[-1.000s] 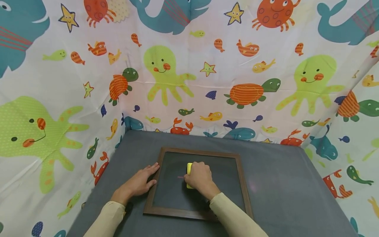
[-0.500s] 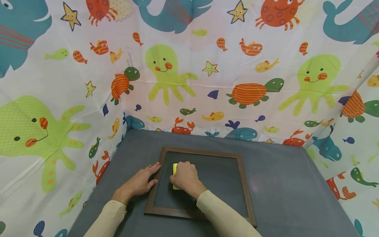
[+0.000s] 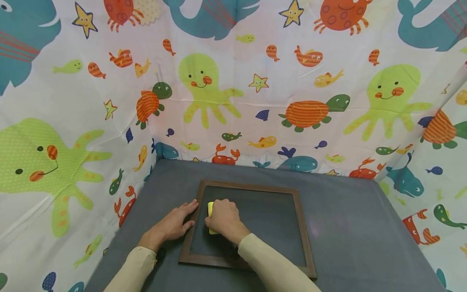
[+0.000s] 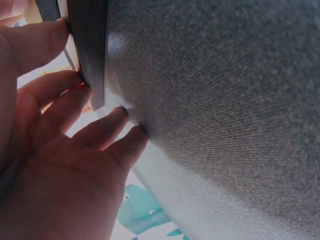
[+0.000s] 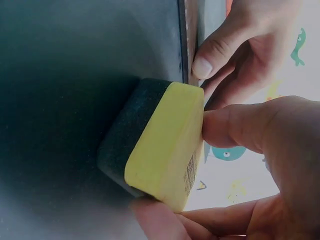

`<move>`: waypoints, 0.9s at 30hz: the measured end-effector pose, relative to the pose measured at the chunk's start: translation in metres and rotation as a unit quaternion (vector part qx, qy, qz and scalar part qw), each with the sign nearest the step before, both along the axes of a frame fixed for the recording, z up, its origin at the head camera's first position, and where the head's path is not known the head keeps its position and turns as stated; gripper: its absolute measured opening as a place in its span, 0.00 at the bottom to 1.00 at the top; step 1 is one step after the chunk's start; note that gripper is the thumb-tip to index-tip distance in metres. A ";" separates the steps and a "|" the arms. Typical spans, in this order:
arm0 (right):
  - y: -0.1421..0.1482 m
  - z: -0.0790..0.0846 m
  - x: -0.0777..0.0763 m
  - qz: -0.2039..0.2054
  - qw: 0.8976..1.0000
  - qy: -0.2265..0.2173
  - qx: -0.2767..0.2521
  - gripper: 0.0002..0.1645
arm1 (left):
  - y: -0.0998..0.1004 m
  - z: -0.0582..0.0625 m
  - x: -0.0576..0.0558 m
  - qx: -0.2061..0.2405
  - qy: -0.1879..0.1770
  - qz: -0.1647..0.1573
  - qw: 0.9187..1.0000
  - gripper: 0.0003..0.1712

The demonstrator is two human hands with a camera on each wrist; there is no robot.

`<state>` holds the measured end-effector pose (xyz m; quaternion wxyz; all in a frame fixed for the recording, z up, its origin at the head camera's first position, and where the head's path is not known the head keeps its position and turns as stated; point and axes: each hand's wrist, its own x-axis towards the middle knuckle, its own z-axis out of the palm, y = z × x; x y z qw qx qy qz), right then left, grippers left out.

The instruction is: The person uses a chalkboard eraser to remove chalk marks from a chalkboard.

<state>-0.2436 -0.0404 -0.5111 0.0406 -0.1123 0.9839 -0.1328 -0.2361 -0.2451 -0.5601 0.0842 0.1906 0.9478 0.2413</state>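
A chalkboard (image 3: 266, 219) in a brown wooden frame lies on the grey-covered table. My right hand (image 3: 225, 218) grips a yellow eraser (image 5: 165, 140) by its sides, thumb and fingers on the yellow body. The eraser's dark felt side is against the board, near its left part. My left hand (image 3: 171, 225) rests at the frame's left edge with fingers extended; in the left wrist view the thumb and some fingertips touch the wooden frame (image 4: 90, 45), while two other fingertips press on the cloth. No chalk mark shows on the visible board surface.
Grey cloth (image 3: 350, 227) covers the table around the board. A white curtain (image 3: 251, 65) printed with sea animals stands behind the table and on both sides.
My right hand has slid the eraser leftward across the board. The short pink mark seen a second ago left of the eraser no longer shows. My left hand stays at the frame.
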 end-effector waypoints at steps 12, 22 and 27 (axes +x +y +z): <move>0.001 -0.002 -0.001 -0.010 1.000 0.000 0.014 0.23 | 0.003 0.002 0.002 0.004 0.004 -0.003 1.000 0.38; 0.023 0.000 -0.004 -0.029 0.999 -0.014 0.007 0.25 | 0.004 0.004 0.002 -0.002 0.004 0.004 1.000 0.38; 0.041 0.000 -0.004 -0.048 0.999 -0.022 -0.012 0.23 | 0.001 0.005 0.003 0.002 0.004 0.002 1.000 0.38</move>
